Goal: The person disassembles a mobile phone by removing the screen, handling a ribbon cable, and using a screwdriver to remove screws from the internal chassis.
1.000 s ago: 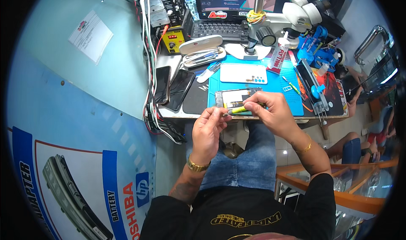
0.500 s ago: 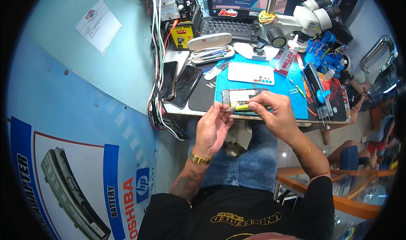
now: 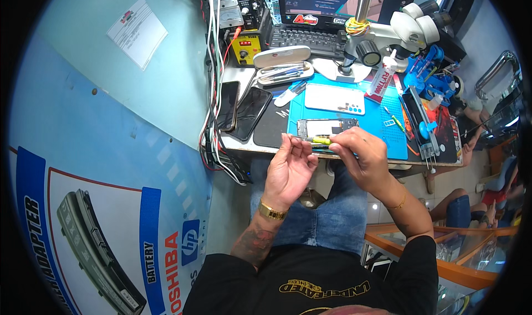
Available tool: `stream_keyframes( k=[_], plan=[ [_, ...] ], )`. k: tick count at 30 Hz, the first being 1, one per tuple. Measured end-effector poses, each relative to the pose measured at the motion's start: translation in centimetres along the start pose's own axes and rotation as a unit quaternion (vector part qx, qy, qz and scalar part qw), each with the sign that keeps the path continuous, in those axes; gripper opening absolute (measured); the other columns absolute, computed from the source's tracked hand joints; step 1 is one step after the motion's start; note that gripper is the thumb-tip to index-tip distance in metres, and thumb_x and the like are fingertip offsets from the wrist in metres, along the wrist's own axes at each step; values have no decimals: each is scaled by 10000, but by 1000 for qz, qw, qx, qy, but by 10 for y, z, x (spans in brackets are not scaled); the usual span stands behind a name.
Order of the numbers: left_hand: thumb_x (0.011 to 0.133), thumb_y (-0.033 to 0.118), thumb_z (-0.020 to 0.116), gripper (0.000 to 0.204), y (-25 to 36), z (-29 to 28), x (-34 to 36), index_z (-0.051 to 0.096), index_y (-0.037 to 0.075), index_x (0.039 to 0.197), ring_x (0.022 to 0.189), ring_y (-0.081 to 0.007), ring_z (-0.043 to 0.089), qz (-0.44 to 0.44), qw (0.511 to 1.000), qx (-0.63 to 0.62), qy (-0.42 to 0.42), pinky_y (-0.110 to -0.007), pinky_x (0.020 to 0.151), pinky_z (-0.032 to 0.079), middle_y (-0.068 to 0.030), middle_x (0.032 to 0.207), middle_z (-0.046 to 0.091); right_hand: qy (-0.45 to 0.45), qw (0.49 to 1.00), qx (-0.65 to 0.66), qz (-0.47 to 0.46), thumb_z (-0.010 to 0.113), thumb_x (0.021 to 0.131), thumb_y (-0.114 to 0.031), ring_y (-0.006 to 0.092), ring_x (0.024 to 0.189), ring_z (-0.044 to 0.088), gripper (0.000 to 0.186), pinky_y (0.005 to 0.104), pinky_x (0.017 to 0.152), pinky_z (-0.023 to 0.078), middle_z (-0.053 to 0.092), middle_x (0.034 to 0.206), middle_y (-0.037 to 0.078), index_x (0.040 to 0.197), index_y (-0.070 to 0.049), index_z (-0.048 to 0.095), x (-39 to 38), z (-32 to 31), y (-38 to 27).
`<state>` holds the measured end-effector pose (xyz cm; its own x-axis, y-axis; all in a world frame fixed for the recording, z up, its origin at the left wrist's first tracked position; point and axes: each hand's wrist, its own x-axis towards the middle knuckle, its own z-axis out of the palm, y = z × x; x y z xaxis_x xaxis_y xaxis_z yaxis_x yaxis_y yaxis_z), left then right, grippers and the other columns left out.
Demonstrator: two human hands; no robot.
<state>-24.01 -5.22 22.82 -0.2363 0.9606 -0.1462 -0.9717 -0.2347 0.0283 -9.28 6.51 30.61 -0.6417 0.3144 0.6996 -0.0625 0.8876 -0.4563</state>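
Note:
My right hand (image 3: pixel 363 155) grips a slim tool with a yellow-green handle (image 3: pixel 321 141). The tool lies roughly level, its thin end pointing left to the fingertips of my left hand (image 3: pixel 289 173). Thumb and forefinger of that left hand are pinched together, palm turned up; whatever small piece they hold is too small to name. Just beyond both hands, an opened phone (image 3: pixel 327 127) with its inner parts bare lies on the blue work mat (image 3: pixel 296 105). Farther back on the mat rests a white phone back cover (image 3: pixel 335 99).
Two dark phones (image 3: pixel 249 114) lie at the left, beside hanging cables (image 3: pixel 213 93). Behind are an open pen case (image 3: pixel 284 65), a power supply (image 3: pixel 245 50), a keyboard (image 3: pixel 305 40) and a microscope (image 3: pixel 410 29). A glue tube (image 3: pixel 382 77) and a clamp holder (image 3: pixel 422 125) stand right.
The view has shifted slightly, moving the scene to the right. My right hand has turned a little, hiding more of the tool handle. My left fingers still pinch at the tool's thin end.

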Motion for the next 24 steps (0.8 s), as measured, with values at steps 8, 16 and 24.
stream_keyframes(
  k=[8,16,24],
  plan=[
    [1047,343,575,208,-1,4,-2,706,184,1021,970,-111,616,4,1000,-2,13,-323,841,434,34,979,709,-9,998,-16,-58,790,803,-40,288,750,653,215,387,663,515,631,789,112,986,-19,681,0,3,0],
    [1050,326,577,174,0,-2,0,674,181,1040,970,-100,612,21,1000,6,4,-317,815,448,55,987,681,-27,989,-61,-134,780,798,-92,272,755,660,237,403,742,564,641,822,91,1002,-17,684,-6,9,2],
    [1041,334,594,173,-1,-4,1,677,182,1036,959,-95,595,79,996,23,30,-299,802,441,71,969,671,-22,988,-47,-145,775,807,-27,248,777,679,267,414,759,582,665,886,104,1056,-13,680,-11,20,2]
  ],
)
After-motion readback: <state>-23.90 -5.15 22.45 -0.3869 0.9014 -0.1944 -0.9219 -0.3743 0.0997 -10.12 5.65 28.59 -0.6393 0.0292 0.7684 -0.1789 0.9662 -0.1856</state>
